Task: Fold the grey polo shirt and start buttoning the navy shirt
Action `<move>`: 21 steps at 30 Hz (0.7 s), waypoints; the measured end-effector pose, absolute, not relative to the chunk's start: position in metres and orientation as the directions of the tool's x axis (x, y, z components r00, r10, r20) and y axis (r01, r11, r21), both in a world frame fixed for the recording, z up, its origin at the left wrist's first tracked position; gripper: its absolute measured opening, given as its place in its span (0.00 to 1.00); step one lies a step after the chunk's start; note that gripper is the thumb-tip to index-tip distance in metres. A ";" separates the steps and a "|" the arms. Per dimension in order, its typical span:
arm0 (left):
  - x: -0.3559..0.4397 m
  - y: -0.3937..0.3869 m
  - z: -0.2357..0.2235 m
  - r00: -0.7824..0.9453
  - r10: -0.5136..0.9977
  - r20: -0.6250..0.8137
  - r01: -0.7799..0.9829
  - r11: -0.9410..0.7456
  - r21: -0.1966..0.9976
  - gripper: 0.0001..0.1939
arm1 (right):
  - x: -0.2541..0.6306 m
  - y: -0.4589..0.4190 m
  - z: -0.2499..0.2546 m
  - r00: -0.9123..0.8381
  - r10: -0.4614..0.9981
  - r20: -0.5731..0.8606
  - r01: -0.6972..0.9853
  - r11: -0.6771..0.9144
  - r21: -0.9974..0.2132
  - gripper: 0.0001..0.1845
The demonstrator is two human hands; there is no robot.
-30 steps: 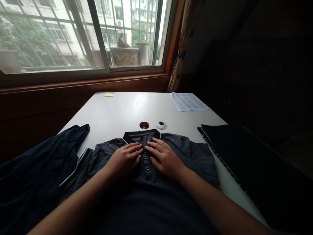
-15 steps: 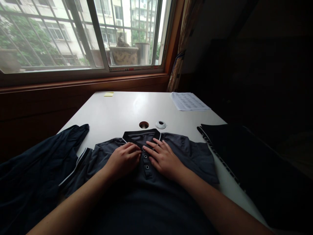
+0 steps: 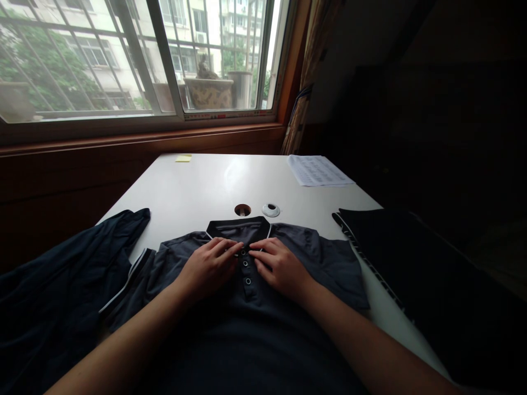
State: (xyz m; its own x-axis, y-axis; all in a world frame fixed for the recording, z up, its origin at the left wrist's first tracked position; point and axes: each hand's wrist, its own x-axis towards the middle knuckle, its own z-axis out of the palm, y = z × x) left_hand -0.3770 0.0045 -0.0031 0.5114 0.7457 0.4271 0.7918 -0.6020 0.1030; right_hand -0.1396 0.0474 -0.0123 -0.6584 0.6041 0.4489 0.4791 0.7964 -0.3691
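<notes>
A dark grey polo shirt [image 3: 325,258] with a white-piped collar [image 3: 239,226] lies face up on the white table [image 3: 197,186], collar away from me. My left hand [image 3: 208,270] and my right hand [image 3: 282,270] rest on its chest, on either side of the button placket. The fingertips of both hands meet at the top of the placket just below the collar and pinch the fabric there. Two white-ringed buttons [image 3: 247,272] show below the fingers. Whatever sits under the fingertips is hidden.
A second dark garment [image 3: 61,285] is heaped at the left table edge. Folded dark clothes [image 3: 411,258] lie at the right. A cable hole [image 3: 242,209] and its white cap [image 3: 270,209] sit beyond the collar. Printed sheets [image 3: 317,170] and yellow sticky notes [image 3: 183,158] lie at the back, below the window.
Both hands stayed on the placket. My right hand's fingers curled in from flat to a pinch, and my left fingertips slid up to the top of the placket.
</notes>
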 end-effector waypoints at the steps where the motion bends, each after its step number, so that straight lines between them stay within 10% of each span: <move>1: -0.377 0.005 -0.003 0.529 0.739 0.417 0.781 -0.617 0.101 0.22 | -0.140 0.047 -0.012 -0.661 0.602 0.449 0.477 0.798 -0.368 0.16; 21: -0.378 0.007 -0.016 0.550 0.797 0.249 0.802 -0.588 0.111 0.29 | -0.134 0.061 -0.022 -0.511 0.849 0.139 0.838 0.527 -0.142 0.32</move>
State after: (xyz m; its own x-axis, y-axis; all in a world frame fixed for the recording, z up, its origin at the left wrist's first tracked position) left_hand -0.3784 0.0070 -0.0163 0.5497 0.7972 0.2495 0.8015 -0.5875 0.1113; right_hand -0.1336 0.0607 -0.0220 -0.5105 0.8486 0.1389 0.8378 0.5273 -0.1419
